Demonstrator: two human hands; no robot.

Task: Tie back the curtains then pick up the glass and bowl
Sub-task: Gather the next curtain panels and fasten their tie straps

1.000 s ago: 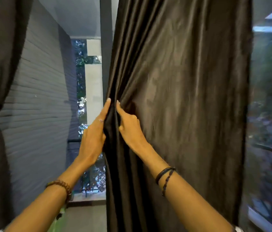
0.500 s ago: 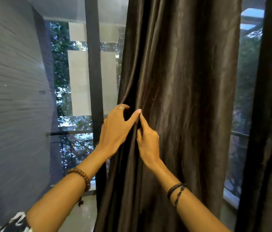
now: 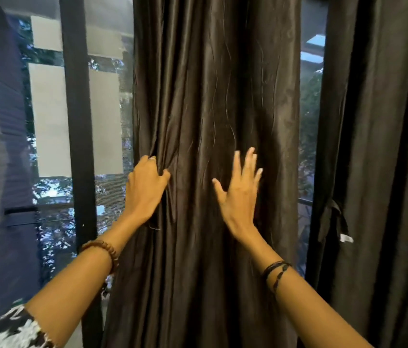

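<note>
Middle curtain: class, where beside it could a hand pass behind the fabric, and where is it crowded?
Free: the gap between the middle curtain and the right curtain, and the glass strip between its left edge and the window post. Crowded: that left edge, gripped by the left hand; the right hand lies spread mid-panel.

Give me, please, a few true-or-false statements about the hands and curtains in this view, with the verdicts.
1. The left hand grips the middle curtain's left edge. True.
2. The right hand pinches a fold. False: its fingers are spread flat, open.
3. A tie-back strap hangs on the right curtain. True.
4. The middle curtain is already tied back. False: it hangs loose.
5. A beaded bracelet sits on the right wrist. False: the left.
</note>
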